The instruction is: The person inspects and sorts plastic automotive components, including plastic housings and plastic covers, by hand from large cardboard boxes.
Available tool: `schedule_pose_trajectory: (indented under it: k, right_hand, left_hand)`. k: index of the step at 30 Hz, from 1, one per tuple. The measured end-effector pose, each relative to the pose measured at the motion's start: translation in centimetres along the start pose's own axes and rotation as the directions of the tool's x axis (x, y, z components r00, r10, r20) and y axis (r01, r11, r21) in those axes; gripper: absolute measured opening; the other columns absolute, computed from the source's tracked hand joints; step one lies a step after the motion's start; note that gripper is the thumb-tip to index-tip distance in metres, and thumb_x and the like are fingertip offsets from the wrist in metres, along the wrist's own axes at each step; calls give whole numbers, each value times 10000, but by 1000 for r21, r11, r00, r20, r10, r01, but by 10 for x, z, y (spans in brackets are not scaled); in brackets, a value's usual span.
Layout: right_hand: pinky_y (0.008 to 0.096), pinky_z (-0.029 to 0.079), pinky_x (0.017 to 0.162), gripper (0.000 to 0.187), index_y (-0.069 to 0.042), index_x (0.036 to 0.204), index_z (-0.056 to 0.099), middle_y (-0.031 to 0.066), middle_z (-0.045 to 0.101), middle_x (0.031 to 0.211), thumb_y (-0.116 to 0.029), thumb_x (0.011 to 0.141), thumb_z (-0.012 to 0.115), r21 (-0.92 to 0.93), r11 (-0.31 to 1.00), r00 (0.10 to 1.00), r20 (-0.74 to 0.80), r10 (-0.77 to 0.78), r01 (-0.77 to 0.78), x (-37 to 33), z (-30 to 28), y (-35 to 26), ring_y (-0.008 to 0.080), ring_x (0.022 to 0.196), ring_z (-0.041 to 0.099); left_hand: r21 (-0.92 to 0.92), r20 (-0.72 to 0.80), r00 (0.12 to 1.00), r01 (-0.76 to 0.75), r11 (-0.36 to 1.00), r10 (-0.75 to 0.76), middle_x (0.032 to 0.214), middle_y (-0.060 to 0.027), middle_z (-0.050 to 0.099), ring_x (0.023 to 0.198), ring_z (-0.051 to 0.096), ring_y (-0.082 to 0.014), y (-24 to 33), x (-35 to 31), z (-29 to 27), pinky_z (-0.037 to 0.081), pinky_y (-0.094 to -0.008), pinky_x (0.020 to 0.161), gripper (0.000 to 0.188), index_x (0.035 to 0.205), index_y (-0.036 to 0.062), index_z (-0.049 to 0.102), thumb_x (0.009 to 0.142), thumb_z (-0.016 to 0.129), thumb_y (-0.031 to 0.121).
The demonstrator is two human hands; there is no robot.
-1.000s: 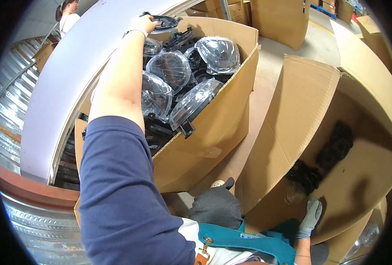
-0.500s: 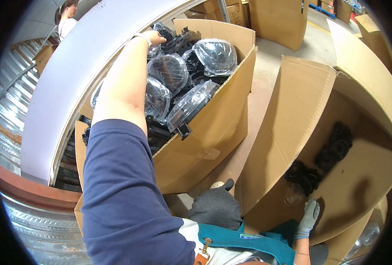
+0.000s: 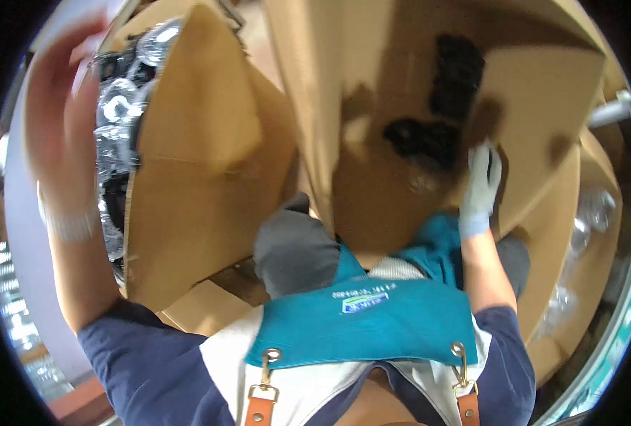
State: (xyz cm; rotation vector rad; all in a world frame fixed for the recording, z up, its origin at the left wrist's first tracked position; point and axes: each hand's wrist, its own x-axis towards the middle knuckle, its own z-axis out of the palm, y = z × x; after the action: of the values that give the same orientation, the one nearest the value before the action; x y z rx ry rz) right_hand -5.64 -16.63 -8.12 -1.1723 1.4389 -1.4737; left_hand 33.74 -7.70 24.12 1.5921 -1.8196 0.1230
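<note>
My left hand (image 3: 67, 113), bare and smeared by motion, is raised at the far left beside the left carton (image 3: 187, 184). Its fingers are too blurred to read. That carton holds several film-wrapped black plastic parts with clear domed covers (image 3: 120, 103). My right hand (image 3: 483, 181), in a pale grey glove, reaches over the right carton (image 3: 542, 149) with its fingers stretched out and no thing visible in them. Left of the glove lies a black part (image 3: 425, 142), with a faint clear piece just below it. Farther back sits another black part (image 3: 457, 74).
Tall cardboard flaps (image 3: 308, 106) stand between the two cartons. At the right, another carton (image 3: 592, 263) holds clear wrapped pieces (image 3: 596, 209). My teal apron (image 3: 365, 319) and grey-trousered knee (image 3: 294, 252) are close to the carton walls.
My view has swung toward the right carton. My left hand has left the parts in the left carton and come back nearer to me. The right hand still has its fingers stretched out.
</note>
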Motion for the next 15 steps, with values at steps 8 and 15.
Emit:
schedule_pose_trajectory:
  k: [8, 15]
  right_hand:
    - [362, 374, 981, 693, 38, 1266, 444, 226, 516, 1233, -437, 803, 646, -344, 936, 996, 47, -69, 81, 66, 53, 52, 314, 1128, 499]
    - [443, 256, 1073, 888, -47, 1374, 334, 212, 301, 1418, -644, 751, 543, -901, 422, 905, 91, 415, -103, -24, 70, 162, 355, 1317, 284]
  left_hand:
    - [-695, 621, 783, 545, 469, 9, 946, -88, 619, 894, 592, -208, 116, -132, 190, 467, -337, 786, 220, 987, 8, 597, 882, 504, 177]
    - [-125, 457, -6, 990, -70, -890, 989, -176, 635, 950, 594, -316, 1, -190, 511, 452, -370, 856, 312, 1055, 4, 562, 825, 570, 215]
